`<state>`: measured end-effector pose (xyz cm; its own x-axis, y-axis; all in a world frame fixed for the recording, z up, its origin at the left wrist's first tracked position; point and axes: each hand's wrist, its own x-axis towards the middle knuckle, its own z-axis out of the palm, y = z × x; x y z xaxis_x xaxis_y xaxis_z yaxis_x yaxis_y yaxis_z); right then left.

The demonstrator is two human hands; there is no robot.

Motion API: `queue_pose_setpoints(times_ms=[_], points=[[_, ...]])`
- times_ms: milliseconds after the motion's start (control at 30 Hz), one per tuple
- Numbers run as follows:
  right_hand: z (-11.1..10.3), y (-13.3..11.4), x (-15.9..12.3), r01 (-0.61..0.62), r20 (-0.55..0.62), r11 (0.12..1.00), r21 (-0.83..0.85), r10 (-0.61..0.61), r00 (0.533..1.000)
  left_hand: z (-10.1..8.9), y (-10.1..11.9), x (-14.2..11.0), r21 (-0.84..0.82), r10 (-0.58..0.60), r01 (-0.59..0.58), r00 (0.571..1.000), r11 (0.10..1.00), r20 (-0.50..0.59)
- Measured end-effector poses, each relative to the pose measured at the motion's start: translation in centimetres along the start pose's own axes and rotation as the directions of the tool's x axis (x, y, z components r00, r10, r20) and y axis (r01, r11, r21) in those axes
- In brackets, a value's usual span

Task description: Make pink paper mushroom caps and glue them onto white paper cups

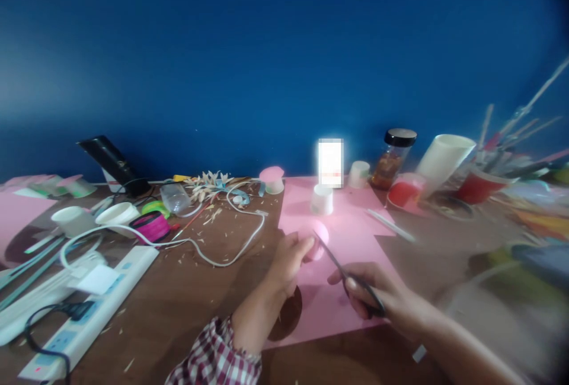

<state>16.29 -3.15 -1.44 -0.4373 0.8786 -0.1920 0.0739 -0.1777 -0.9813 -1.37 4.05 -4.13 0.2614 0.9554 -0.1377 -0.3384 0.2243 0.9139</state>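
**Right edge smeared, arms cropped**

A yellow-green heap [498, 278] at far right blurs past naming; pixels mask a bright panel [331, 163] at centre. The checked sleeve [217, 355] and right forearm [448, 329] run off the bottom. The left hand [291, 257] hides some of its own fingers. Whether the dark tool [341, 270] touches the round pink piece [320, 241] is unclear.

Matt paper sheet [322, 299], metal scissors [334, 259], smooth plastic power strip [94, 315], wood-look tabletop [186, 293]

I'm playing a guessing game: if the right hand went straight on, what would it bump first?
Probably the pink piece in the left hand, the dark tool leading; depth is unclear.
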Motion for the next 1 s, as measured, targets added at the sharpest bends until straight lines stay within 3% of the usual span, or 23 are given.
queue_pose_setpoints(times_ms=[633, 1000], points=[[0.61, -0.37, 0.21, -0.054, -0.088, 0.992, -0.111, 0.045, 0.995, -0.01, -0.1, 0.08, 0.009, -0.027, 0.028, 0.998, 1.0, -0.049], [0.91, -0.05, 0.4, -0.067, -0.115, 0.996, -0.051, 0.061, 0.992, 0.11, 0.0, 0.12, 0.032, -0.035, 0.037, 0.998, 0.999, -0.06]])
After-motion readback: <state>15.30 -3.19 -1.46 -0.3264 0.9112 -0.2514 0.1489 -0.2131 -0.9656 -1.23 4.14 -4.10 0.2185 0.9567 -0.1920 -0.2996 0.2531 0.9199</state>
